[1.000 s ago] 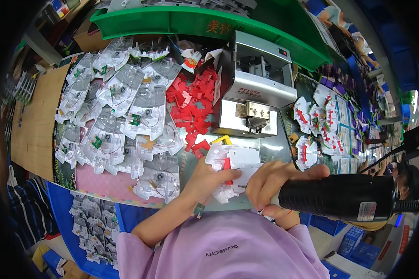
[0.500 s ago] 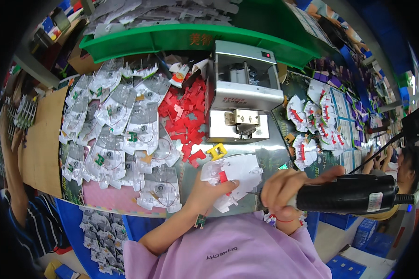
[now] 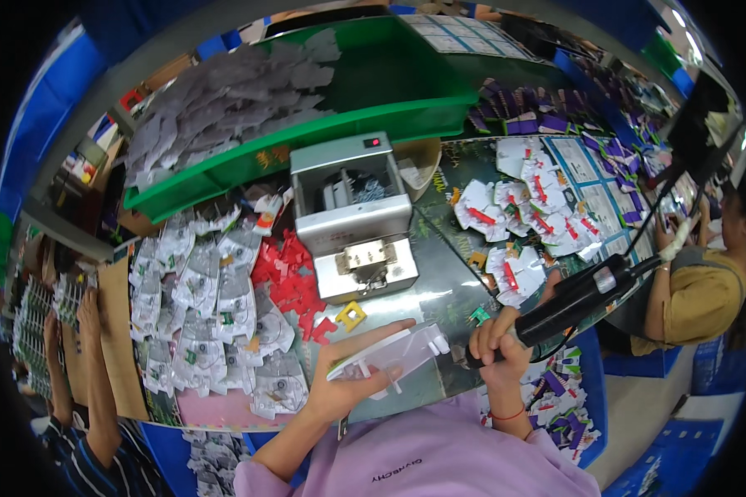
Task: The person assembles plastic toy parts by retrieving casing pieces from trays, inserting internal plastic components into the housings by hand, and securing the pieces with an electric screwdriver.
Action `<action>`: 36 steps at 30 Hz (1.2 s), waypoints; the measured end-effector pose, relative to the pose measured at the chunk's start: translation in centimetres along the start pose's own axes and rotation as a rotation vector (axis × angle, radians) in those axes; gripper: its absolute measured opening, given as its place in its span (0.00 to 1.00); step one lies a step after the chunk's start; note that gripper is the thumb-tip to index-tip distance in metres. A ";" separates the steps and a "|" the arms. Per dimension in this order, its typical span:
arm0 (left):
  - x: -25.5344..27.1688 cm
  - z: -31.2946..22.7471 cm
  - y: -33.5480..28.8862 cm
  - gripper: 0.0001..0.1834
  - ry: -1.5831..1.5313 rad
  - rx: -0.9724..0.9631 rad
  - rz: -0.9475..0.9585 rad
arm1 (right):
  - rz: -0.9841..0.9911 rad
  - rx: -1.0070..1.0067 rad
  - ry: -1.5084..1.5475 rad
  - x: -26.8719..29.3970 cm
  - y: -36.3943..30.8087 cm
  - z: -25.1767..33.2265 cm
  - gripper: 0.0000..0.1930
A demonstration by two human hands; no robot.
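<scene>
My left hand (image 3: pixel 340 383) grips a white plastic housing (image 3: pixel 406 354), tilted up nearly edge-on, with its thumb on the near side. Short posts stick out from the housing. My right hand (image 3: pixel 503 344) is wrapped round a black electric screwdriver (image 3: pixel 568 305), whose tip end points left at the housing's right end. Whether the tip touches the housing I cannot tell. A small green circuit board dangles by my left wrist, seen edge-on. Beyond the housing lies a yellow plastic piece (image 3: pixel 351 316), beside a heap of red plastic pieces (image 3: pixel 286 269).
A silver screw feeder (image 3: pixel 352 215) stands mid-table, before a green bin (image 3: pixel 249 170) of white parts. Clear-and-white housings (image 3: pixel 195 306) crowd the left. White housings with red pieces (image 3: pixel 530 203) lie right. Co-workers sit on both sides; a blue bin (image 3: pixel 593 389) stands below right.
My view has shifted, so the table sits differently in it. My left hand has turned the housing from lying face-up to nearly edge-on. The screwdriver now slants, its cable end raised.
</scene>
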State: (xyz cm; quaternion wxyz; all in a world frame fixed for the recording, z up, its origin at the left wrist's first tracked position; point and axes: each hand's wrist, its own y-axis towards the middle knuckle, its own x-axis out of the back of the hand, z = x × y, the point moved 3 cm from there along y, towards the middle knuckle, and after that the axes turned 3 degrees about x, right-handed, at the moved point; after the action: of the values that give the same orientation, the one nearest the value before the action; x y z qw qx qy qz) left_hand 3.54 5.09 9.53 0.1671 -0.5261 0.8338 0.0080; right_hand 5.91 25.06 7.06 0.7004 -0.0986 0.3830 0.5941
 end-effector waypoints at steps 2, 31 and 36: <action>-0.9 -0.2 0.7 0.23 0.004 0.075 -0.077 | -0.133 0.041 -0.049 0.8 -0.5 -0.1 0.46; -5.0 -6.0 13.1 0.22 0.169 -0.010 0.248 | -0.242 -0.227 -0.374 2.2 -0.2 -4.3 0.06; 4.2 -9.8 3.5 0.19 0.090 -0.134 -0.071 | -0.271 -0.063 -0.335 2.6 0.1 -3.7 0.21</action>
State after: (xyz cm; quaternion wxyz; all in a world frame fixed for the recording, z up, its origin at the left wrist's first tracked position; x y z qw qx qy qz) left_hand -3.77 1.13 17.00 0.0941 -0.5653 0.8188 0.0338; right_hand 4.30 24.90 2.82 0.8244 -0.0711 0.2255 0.5142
